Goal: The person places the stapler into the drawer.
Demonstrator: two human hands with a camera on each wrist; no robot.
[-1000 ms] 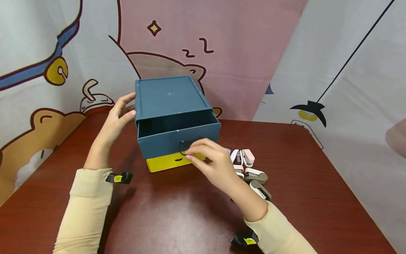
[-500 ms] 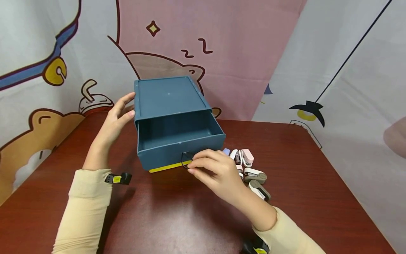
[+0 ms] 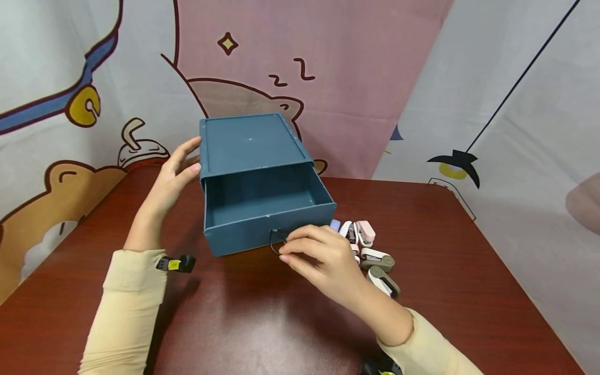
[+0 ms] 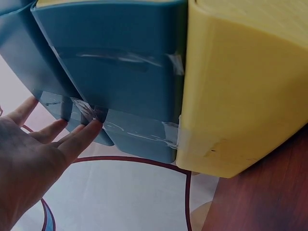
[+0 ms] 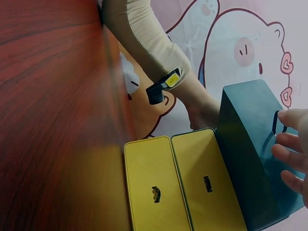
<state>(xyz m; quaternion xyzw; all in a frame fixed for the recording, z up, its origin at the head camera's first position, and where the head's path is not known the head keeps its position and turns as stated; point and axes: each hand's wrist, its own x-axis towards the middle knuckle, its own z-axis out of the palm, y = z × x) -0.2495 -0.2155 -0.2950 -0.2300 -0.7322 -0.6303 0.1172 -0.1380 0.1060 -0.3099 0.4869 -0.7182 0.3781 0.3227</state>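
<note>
A small blue drawer cabinet stands on the table, its top blue drawer pulled well out and bare inside. My right hand pinches the black loop handle on that drawer's front between thumb and fingers. Against the cabinet's left side rest the spread fingers of my left hand. In the left wrist view, those fingertips touch the blue side wall near strips of clear tape. Below the pulled drawer, the right wrist view has two closed yellow drawer fronts with dark pulls.
Several mini staplers, pink, white and grey-green, lie to the right of the cabinet, partly behind my right hand. The brown table reaches back to a cartoon-printed cloth.
The right hand has drawn the top drawer further out toward me, now covering the yellow front below it in the head view. The left hand has stayed at the cabinet's side.
</note>
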